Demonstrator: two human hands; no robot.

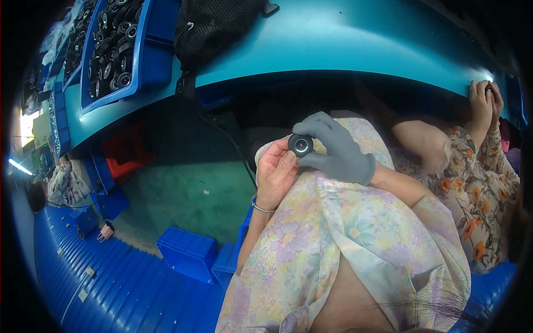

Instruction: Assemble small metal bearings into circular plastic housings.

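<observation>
A small black wheel-like part (300,146) with a shiny ring round its centre is held over my lap. My bare left hand (277,171) pinches its lower left edge between thumb and fingers. On the other side my right hand (335,149), in a grey glove, grips its rim with the thumb below and the fingers above. The ringed face of the part is turned up toward me. A bangle (262,206) circles my left wrist.
A blue bin (135,83) full of similar black parts stands on the teal table (344,39), beside a black mesh bag (214,33). Blue crates (189,252) and a red stool-like object (129,151) are below. A co-worker's hands (486,100) are at the right.
</observation>
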